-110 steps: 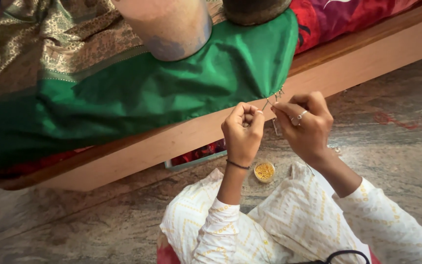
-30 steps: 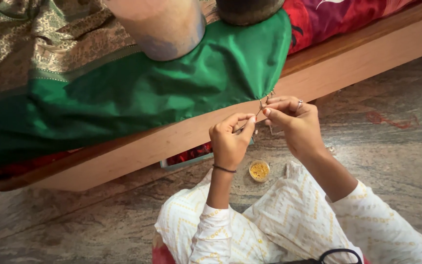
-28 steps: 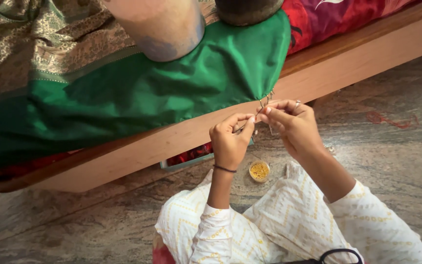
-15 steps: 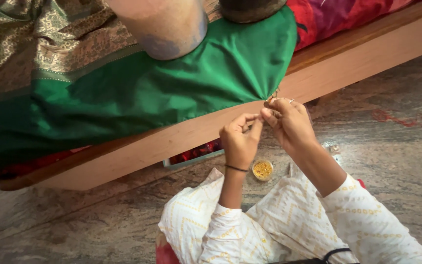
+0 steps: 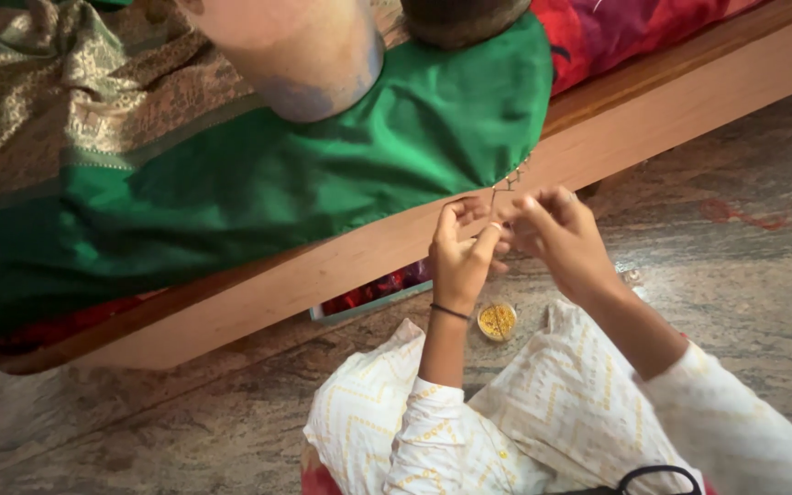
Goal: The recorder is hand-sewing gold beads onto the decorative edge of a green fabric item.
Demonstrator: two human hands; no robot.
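Both hands are up at the lower corner of the green cloth (image 5: 323, 174), where a short tassel of thread (image 5: 509, 180) hangs off the edge

Left hand (image 5: 462, 258): fingers curled in, thumb and forefinger tips pinched together just below the tassel. Looks like it has the thread end, but the strand itself is too fine to make out in the pinch. Thin dark bangle (image 5: 450, 312) on the wrist

Right hand (image 5: 556, 236): just right of the left hand, fingertips nearly touching it, fingers bent inward toward the same spot. Motion-blurred, so cannot tell whether it grips anything. A ring shows faintly on one finger

Tassel sits directly above the gap between the two hands, touching the cloth edge

Below the left hand, on the stone floor (image 5: 139, 431), is a small round container (image 5: 497, 321) with yellow contents, near the wrist

Cloth drapes over a wooden cot frame (image 5: 258, 284) running diagonally above both hands. Red fabric (image 5: 625, 32) up and right of the right hand; gold-patterned brocade (image 5: 57, 101) far up-left

Person's lap in white patterned clothing (image 5: 543, 412) below both forearms
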